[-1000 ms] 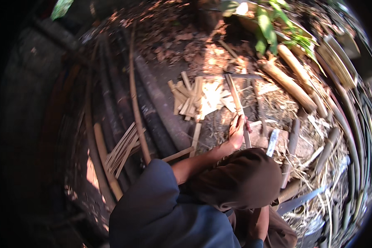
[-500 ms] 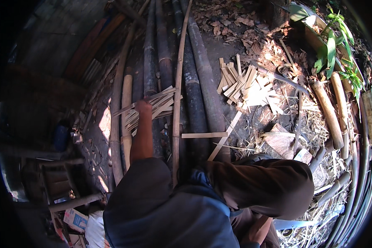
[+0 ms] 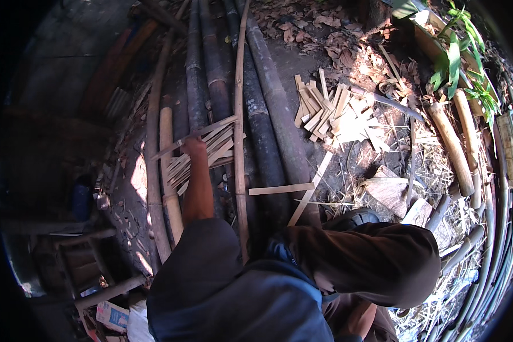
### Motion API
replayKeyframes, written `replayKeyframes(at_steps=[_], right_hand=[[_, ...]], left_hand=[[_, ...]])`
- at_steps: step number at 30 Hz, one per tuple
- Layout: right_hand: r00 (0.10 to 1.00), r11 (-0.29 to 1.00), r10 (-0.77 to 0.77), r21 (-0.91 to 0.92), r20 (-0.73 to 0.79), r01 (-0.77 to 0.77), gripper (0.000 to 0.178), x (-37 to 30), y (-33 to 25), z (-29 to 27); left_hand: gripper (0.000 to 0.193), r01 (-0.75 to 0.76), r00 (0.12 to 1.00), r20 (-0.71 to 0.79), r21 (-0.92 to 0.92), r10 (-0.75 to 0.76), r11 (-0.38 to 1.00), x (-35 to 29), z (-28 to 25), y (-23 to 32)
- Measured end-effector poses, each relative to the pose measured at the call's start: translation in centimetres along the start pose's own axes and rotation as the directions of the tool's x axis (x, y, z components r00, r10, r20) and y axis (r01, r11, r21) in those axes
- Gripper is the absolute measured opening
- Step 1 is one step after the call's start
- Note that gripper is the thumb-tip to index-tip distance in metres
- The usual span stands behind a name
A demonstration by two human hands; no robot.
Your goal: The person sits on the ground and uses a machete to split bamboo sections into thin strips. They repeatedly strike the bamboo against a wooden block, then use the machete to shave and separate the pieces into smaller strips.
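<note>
My left hand [image 3: 194, 146] is closed around a thin flat bamboo strip [image 3: 219, 123], which sticks out on both sides of the fist. Under and beside that hand lies a loose bundle of pale bamboo strips [image 3: 214, 155], resting across the bamboo poles. Of my right arm only a bare stretch of forearm [image 3: 362, 319] shows beside my bent leg; the hand itself is hidden. In front of me a single pale strip [image 3: 282, 188] lies crosswise over the dark poles. Another strip [image 3: 311, 189] slants down beside its right end.
Long dark bamboo poles [image 3: 262, 122] run away from me. To their right is a heap of cut strips [image 3: 325, 111], with a long blade [image 3: 390, 103] beside it. Short bamboo lengths [image 3: 451, 149] and shavings lie farther right. A wooden frame [image 3: 111, 289] stands at lower left.
The view has shifted slightly, so most things sit a little farther left. My left hand stays at the bundle, and the strip in it now stands out more clearly from the others.
</note>
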State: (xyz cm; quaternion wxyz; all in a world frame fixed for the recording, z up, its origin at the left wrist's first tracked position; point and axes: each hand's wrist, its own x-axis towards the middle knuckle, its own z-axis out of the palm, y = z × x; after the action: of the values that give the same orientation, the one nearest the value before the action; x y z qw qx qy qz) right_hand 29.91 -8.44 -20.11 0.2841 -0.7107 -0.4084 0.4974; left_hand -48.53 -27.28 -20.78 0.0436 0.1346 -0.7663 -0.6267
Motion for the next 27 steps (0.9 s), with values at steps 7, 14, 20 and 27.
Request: replayKeyframes(at_steps=[7,14,20,27], right_hand=[[0.943,0.956,-0.275,-0.051,0.188,0.290,0.037,2.9,-12.1,3.5],[0.769,0.825,-0.506,-0.041,0.391,0.563,0.069,3.4,-22.6,9.6],[0.806,0.805,-0.558,0.364,0.197,0.468,0.032,4.8,-21.6,9.1],[0.884,0.866,-0.460,0.265,0.083,0.425,0.028,3.6,-13.2,5.1]], left_hand=[[0.038,0.321,0.927,0.371,-0.713,-0.054,0.623,-19.4,13.1,10.2],[0.029,0.872,0.434,0.880,-0.356,-0.192,0.337,-43.2,24.1,11.4],[0.034,0.952,0.237,0.917,-0.154,-0.319,0.264,-54.4,22.8,10.6],[0.026,0.760,0.597,0.791,-0.506,-0.131,0.409,-43.0,23.7,9.3]])
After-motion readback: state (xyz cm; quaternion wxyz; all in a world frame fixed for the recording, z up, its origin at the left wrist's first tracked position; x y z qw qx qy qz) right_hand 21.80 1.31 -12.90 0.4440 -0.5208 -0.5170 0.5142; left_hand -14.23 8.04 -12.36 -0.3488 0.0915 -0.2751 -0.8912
